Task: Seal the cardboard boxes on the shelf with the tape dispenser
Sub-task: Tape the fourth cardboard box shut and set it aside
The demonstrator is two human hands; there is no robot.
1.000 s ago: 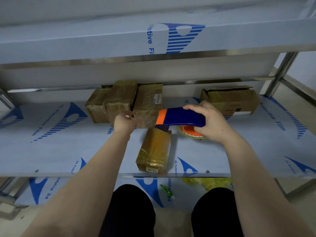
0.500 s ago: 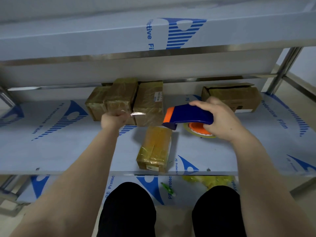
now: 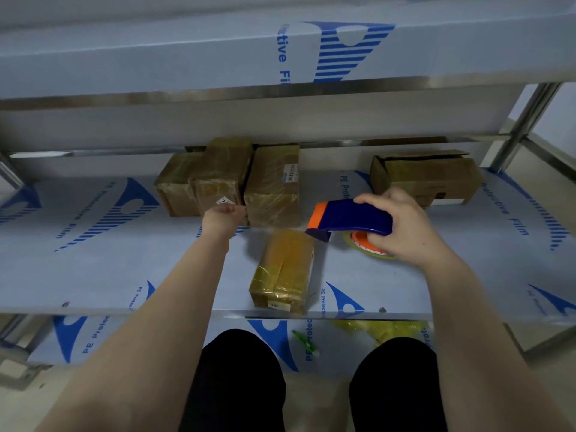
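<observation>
Head camera: my right hand (image 3: 402, 226) wraps its fingers over the handle of the blue plastic tape dispenser with the orange nose (image 3: 349, 217). It holds the dispenser just above the middle tier of the steel shelf covered in white-and-blue protective film (image 3: 93, 260). The orange-cored tape roll (image 3: 366, 243) shows below my palm. My left hand (image 3: 223, 216) has its fingers curled and pinched on a faint, blurred strip of clear tape (image 3: 274, 227) that runs across to the dispenser's nose. Just on my side of that strip, apart from both hands, the small oblong cardboard box wrapped in yellowish tape (image 3: 283, 269) lies flat by the shelf's front edge. Three taped brown cardboard boxes (image 3: 272, 185) stand side by side at the back left, just beyond my left hand. A long brown cardboard box with raised flaps (image 3: 427, 177) sits at the back right, behind the dispenser. Yellow-green clutter (image 3: 386, 328) lies on the tier below, above my black-trousered knees (image 3: 237, 369).
</observation>
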